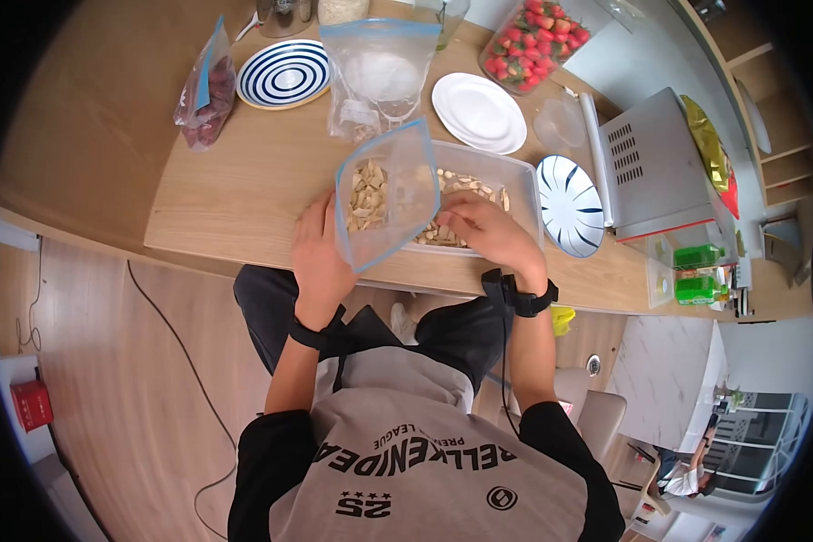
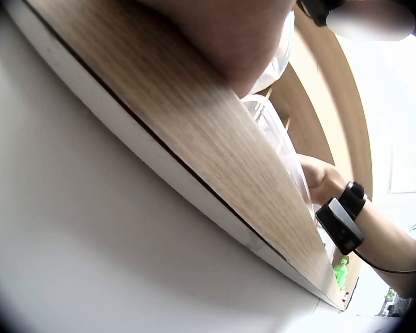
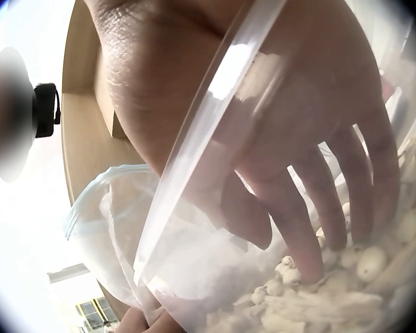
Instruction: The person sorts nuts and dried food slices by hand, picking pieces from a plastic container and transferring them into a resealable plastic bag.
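Zip bag (image 1: 411,185) at the left end of the tub (image 1: 530,185) held some pale pieces (image 1: 368,194), with more in the tub — work seemingly midway. The right hand (image 1: 490,230) had its fingers apart there; whether the left hand (image 1: 323,257) clamped the bag's edge, I couldn't tell.

A right hand (image 3: 291,104) shows through the wall of a clear plastic box (image 3: 187,149), its spread fingers (image 3: 289,216) pointing down into cream-coloured round and flat pieces (image 3: 319,312); beside the box stands a clear, blue-edged plastic bag (image 3: 114,222); the left hand (image 3: 165,325), partly visible, is at the bag's lower end.
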{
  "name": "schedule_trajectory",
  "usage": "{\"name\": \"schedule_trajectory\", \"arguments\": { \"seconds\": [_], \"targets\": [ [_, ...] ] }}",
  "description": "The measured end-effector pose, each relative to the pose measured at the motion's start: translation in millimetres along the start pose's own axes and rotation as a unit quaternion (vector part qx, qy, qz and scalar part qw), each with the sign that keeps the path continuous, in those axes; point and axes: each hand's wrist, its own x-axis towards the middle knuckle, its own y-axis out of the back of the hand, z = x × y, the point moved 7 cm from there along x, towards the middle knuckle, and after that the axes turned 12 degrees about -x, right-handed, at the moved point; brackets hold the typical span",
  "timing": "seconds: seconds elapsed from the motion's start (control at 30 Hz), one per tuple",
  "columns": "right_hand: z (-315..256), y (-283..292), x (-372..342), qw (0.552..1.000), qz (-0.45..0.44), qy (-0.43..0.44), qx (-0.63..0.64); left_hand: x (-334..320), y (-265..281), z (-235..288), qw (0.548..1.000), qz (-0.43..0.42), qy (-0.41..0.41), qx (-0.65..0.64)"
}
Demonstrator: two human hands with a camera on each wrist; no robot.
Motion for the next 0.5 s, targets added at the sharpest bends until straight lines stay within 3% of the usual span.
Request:
{"name": "schedule_trajectory", "arguments": {
  "seconds": [0.03,0.13,0.33,0.5],
  "targets": [
    [2.1,-5.8,0.8,0.997,-0.059,-0.036,0.03,-0.6,0.6,-1.3,1.0,0.001,0.001,0.002],
    [0.3,-8.7,-0.2,0.99,-0.086,-0.078,0.074,-1.7,0.1,-4.5,1.0,-0.013,0.002,0.0],
    [-3.6,-9.5,-5.7,0.982,-0.147,-0.11,0.035,-3.7,-2.6,-5.1,1.0,-0.007,0.019,-0.003],
    [-11.4,3.0,-3.7,0.99,-0.09,-0.089,0.061,-2.0,-1.3,-3.1,1.0,-0.012,-0.006,0.007]
  ]
}}
